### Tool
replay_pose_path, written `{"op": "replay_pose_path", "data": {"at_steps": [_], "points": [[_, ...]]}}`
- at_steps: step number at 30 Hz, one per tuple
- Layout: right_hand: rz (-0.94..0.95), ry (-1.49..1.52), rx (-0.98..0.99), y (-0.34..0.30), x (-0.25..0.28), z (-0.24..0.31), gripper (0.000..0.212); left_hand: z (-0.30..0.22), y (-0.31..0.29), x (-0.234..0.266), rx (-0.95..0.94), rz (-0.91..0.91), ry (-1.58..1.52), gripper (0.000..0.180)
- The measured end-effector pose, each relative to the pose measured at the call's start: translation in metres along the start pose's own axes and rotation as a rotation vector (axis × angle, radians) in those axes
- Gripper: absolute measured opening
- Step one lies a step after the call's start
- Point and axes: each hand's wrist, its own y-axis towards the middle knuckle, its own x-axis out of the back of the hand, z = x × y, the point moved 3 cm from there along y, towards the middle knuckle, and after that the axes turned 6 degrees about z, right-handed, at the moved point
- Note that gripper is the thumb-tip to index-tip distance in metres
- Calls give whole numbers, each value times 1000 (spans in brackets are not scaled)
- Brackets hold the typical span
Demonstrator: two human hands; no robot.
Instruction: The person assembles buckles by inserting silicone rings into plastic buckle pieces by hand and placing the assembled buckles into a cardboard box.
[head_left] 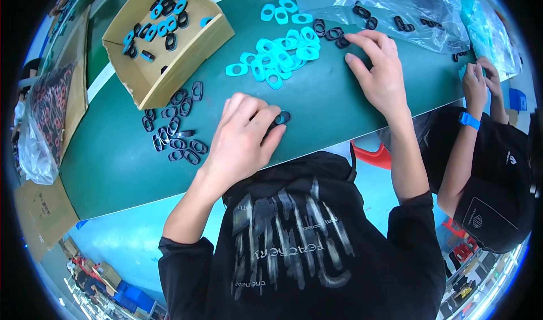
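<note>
Near the table's front edge, my left hand (240, 136) pinches a black oval ring piece (283, 117) between curled fingers and thumb; the fingers partly hide it. Farther right, my right hand (380, 71) has its thumb and fingers apart. Its fingertips are at a black ring piece (342, 42), at the end of a short row of black pieces (334, 33); I cannot tell whether they touch. Between the hands and beyond them lies a loose pile of turquoise oval rings (277, 57). More black ring pieces (177, 143) are scattered left of my left hand.
A cardboard box (195, 59) holding turquoise and black pieces stands at the back left of the green table (317, 108). A clear plastic bag (396, 9) with black pieces lies at the back right. Another person's hands (478, 82) work at the right edge. A bag of dark and red parts (48, 116) is far left.
</note>
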Motion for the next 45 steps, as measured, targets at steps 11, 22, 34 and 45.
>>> {"op": "replay_pose_path", "data": {"at_steps": [11, 22, 34, 45], "points": [[174, 75, 35, -11, -4, 25, 25, 5, -8, -2, -2, -109, 61, 30], [73, 47, 360, 25, -14, 52, 34, 1, -10, -7, -1, -140, 101, 30], [279, 241, 309, -22, -13, 68, 23, 7, -11, -2, -40, -122, 77, 29], [252, 278, 278, -32, -12, 62, 32, -2, 0, -9, 12, -137, 97, 28]]}}
